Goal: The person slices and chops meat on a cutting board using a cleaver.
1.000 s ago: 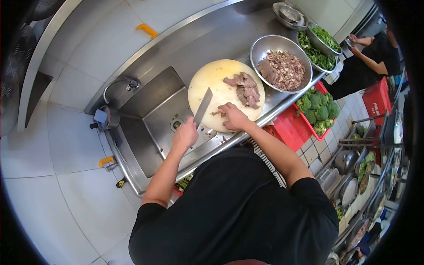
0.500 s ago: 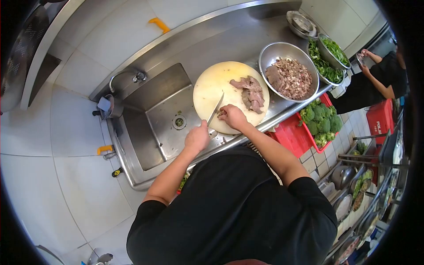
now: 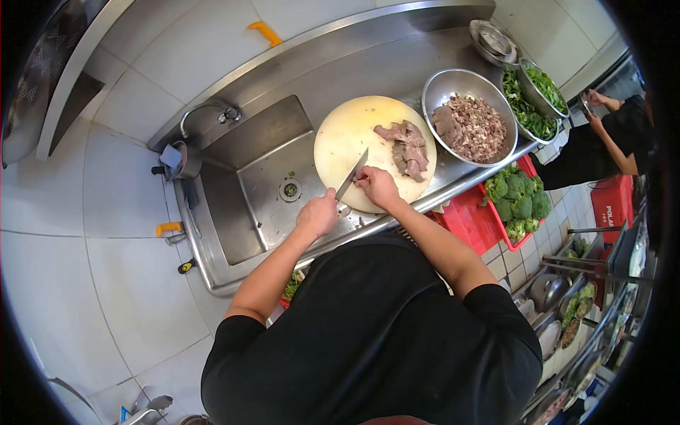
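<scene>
My left hand point(image 3: 317, 214) is wrapped round the handle of a kitchen knife point(image 3: 353, 173), whose blade slants up over the near part of a round, pale cutting board point(image 3: 347, 127). Just right of the blade, my right hand point(image 3: 377, 186) is closed in a pinch low over the board. A small brownish bit shows at its fingertips, too small to name. Several slices of brownish-pink meat point(image 3: 409, 149) lie on the board's right side, beyond my right hand. Beside the board stands a steel bowl point(image 3: 440, 85) of chopped meat point(image 3: 478, 127) with one larger piece in it.
A steel sink point(image 3: 273, 159) with a faucet point(image 3: 202, 110) lies left of the board. At the far right stand containers of leafy greens point(image 3: 524, 106). Below the counter is a red crate point(image 3: 464, 212) beside broccoli point(image 3: 520, 195). Another person point(image 3: 602, 142) stands at the right.
The view has shifted slightly. The knife blade now sits closer to my right fingertips. My right hand stays pinched at the board, and the meat slices lie as before.
</scene>
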The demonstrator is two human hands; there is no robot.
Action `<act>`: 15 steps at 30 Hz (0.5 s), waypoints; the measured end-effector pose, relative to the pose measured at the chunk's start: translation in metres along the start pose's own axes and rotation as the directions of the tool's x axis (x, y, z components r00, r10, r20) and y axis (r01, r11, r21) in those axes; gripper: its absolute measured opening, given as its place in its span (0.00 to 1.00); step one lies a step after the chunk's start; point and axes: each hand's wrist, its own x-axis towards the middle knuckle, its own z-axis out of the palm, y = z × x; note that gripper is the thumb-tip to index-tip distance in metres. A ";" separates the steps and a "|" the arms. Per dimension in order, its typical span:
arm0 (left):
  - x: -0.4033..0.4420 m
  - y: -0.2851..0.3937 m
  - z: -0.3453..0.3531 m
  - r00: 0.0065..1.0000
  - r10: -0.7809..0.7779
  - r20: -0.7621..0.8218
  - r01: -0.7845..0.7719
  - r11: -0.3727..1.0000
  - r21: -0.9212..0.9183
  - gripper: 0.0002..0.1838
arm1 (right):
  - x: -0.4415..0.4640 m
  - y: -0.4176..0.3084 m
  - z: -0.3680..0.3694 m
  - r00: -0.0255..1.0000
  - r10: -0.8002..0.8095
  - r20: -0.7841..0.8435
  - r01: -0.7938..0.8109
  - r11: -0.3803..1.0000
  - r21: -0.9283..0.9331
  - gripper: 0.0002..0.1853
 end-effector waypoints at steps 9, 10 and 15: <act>-0.006 0.009 -0.016 0.997 -0.080 0.011 0.080 0.997 -0.014 0.14 | 0.001 0.004 0.002 0.985 -0.142 -0.094 0.128 0.982 -0.139 0.06; -0.008 0.009 -0.015 0.995 -0.094 0.020 0.094 0.995 -0.021 0.15 | 0.003 0.008 0.003 0.986 -0.150 -0.074 0.138 0.979 -0.150 0.06; 0.002 -0.002 -0.014 0.998 -0.063 0.001 0.063 0.998 0.015 0.13 | 0.003 0.012 0.006 0.972 -0.236 -0.014 0.230 0.956 -0.181 0.07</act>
